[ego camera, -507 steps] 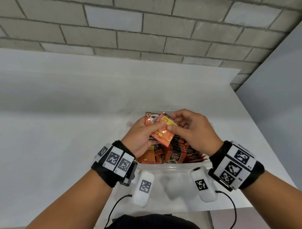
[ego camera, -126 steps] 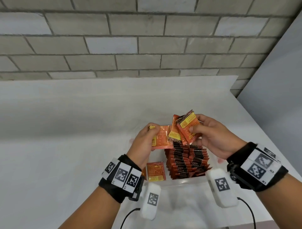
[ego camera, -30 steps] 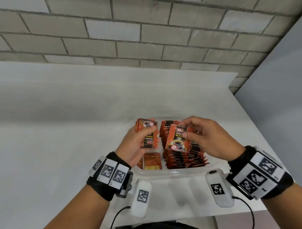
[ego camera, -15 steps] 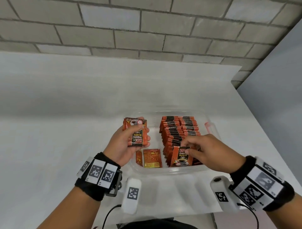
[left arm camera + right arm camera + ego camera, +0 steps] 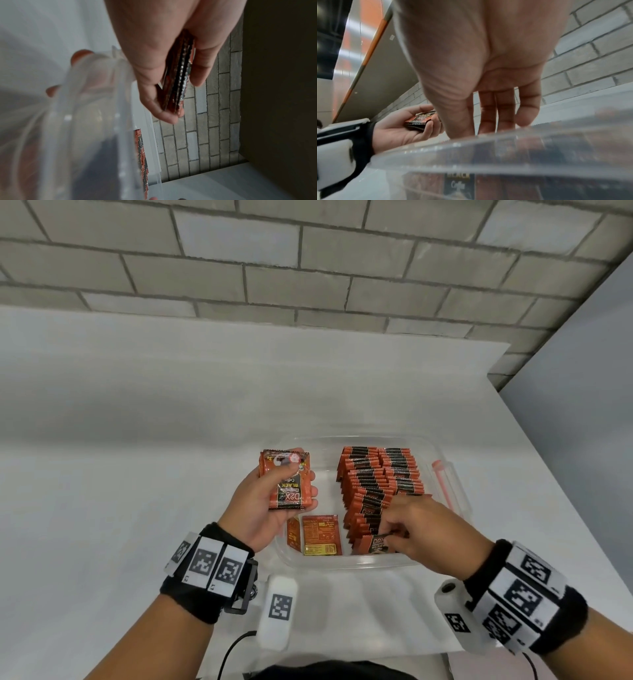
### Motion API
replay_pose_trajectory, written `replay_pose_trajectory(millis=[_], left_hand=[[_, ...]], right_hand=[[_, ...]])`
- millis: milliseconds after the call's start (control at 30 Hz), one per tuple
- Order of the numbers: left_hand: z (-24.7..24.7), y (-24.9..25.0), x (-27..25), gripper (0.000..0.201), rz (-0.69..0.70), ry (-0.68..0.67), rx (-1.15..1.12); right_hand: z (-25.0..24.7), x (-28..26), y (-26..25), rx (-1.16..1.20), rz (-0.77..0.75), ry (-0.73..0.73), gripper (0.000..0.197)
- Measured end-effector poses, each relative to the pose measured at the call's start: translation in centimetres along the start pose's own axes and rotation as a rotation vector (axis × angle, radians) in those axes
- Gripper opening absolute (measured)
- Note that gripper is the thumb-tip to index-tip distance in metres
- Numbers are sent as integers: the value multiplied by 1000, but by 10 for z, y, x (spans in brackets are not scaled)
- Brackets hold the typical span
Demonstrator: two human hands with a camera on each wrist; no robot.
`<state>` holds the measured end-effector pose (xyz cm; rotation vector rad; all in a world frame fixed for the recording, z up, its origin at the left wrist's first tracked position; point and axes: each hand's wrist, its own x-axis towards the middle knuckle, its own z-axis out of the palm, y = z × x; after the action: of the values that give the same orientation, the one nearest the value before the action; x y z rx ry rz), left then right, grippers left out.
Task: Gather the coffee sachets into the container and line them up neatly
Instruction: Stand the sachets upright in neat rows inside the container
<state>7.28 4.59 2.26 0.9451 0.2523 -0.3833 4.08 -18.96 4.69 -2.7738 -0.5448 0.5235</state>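
A clear plastic container (image 5: 459, 498) sits on the white table, and two rows of orange-and-black coffee sachets (image 5: 376, 477) stand on edge in its right half. My left hand (image 5: 270, 501) holds a small stack of sachets (image 5: 286, 481) above the container's left rim; the stack (image 5: 178, 75) shows edge-on in the left wrist view. My right hand (image 5: 407, 529) pinches the front sachet (image 5: 375, 544) at the near end of the rows. Two loose sachets (image 5: 320, 535) lie in the near left of the container.
The container's lid latch (image 5: 442, 481) is orange, on the right side. A brick wall (image 5: 308, 268) runs behind the table, and a grey panel (image 5: 582, 405) stands to the right. The table's near edge lies just below my wrists.
My right hand has lowered its sachet to the near end of the rows and now pinches it there. My left hand has kept its stack, shifting slightly left.
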Motion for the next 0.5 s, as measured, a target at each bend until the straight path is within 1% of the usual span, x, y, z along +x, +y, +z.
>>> replay_pose_trajectory(millis=[133,300,367,500], left_hand=[[-1,1,0,38,-6,-13,-4],[-1,1,1,40,-2,-25,-2],[-2,1,1,38,-2,-26,-4],[-2,1,2,39,-3,-20,-11]], right_hand=[[1,6,-5,-97,-20,-45,11],[-1,13,-8,-196,-20,-84,6],[1,15,-7,-191,-2,-99,6],[2,17,-4,-173,37,-122,14]])
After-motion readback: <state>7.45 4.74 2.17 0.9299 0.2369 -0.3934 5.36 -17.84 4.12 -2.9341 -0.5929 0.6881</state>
